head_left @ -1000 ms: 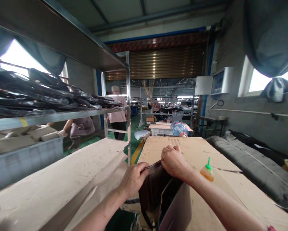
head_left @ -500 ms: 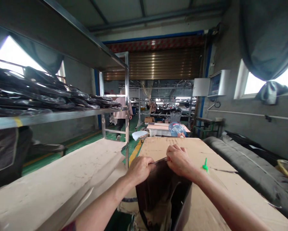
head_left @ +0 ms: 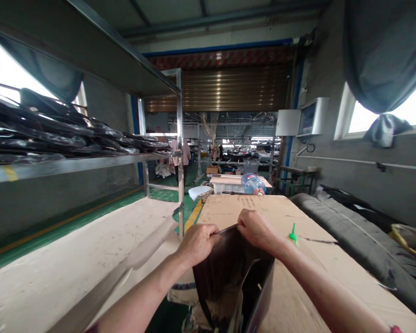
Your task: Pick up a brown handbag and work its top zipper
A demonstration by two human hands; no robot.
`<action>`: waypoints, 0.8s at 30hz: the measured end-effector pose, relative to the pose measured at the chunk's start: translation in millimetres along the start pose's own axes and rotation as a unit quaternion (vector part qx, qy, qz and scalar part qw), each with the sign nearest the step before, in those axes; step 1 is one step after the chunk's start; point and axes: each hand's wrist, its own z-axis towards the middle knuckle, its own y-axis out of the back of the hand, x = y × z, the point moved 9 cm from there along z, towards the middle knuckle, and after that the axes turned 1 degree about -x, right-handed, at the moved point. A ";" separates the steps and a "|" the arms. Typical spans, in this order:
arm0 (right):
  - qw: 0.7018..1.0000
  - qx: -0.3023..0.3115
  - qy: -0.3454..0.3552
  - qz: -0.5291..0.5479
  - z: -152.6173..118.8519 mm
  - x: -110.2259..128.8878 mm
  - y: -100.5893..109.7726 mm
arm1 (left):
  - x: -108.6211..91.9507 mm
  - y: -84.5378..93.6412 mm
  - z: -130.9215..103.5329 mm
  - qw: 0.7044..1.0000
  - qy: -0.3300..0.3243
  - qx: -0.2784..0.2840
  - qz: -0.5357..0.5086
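A dark brown, glossy, leather-look bag hangs upright at the near end of the cardboard-topped table. Its top edge is pinched by my left hand on the left and by my right hand on the right, fingers closed and a short gap of rim between them. One side panel folds inward, and the bag's lower end runs out of the picture. A green-capped nozzle stands on the cardboard, right of my right forearm.
To the left, a metal rack carries plastic-wrapped dark goods above a pale covered surface. Grey fabric rolls lie along the right side. A blue water jug rests beyond the table. A person is farther back, behind the rack.
My view has shifted slightly. Both hands keep their hold on the bag's rim, and the fold at its right stands a little wider. A dark figure at the far left is out of view now.
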 end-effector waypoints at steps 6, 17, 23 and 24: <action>0.999 0.015 -0.010 -0.032 -2.8 5.4 3.1 | -2.6 0.3 2.2 1.000 -0.002 0.027 0.012; 0.998 -0.001 -0.007 0.059 -12.9 1.5 16.9 | -25.1 -21.5 41.5 0.996 -0.054 0.039 0.058; 0.996 -0.012 -0.022 0.086 -17.9 -17.1 19.9 | -29.4 -18.6 40.5 0.996 -0.056 0.030 0.068; 0.996 -0.008 -0.028 0.080 -17.6 -17.7 19.8 | -30.1 -18.1 40.0 0.996 -0.055 0.030 0.066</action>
